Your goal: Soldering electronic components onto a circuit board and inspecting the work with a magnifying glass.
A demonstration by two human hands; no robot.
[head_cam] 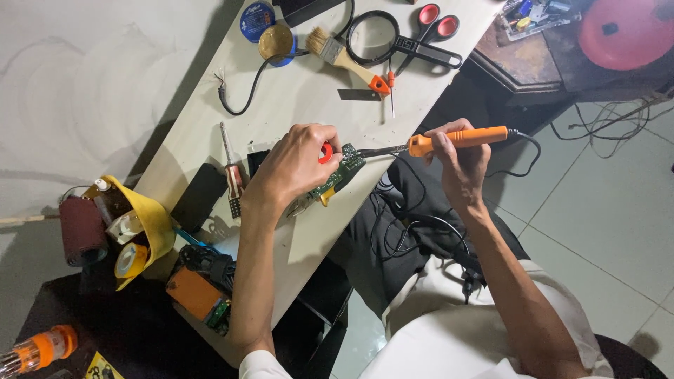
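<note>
Green circuit board (335, 177) lies near the right edge of the white table (295, 91), about midway along it, partly under the left hand (298, 163). Left hand rests on the board, fingers curled down and closed on a small red ring-shaped piece (326, 152) at the board's upper end. A yellow part juts from the board's lower edge.

Right hand (460, 156) is clamped around the orange handle of a soldering iron (439, 142), held nearly level. The iron's metal tip points left and meets the board's top corner, just beside the red piece. Its black cord (526, 158) trails off the handle end and drops toward the person's lap.

Left of the board: a screwdriver (229, 165) with a dark red grip lies lengthwise, a black flat block (199, 196) beside it.

Far end of the table: a paintbrush (344, 56) with an orange handle tip, a magnifier (375, 36), red-handled scissors (432, 28), a round brass tin (275, 42), and a small orange-tipped screwdriver (391, 88) next to a grey blade.

Near end: a yellow holder (151, 224) with bottles and a tape roll, a dark red roll (82, 228) of abrasive, and an orange and black device (200, 284).

Tiled floor (604, 203) at right, with loose cables.
</note>
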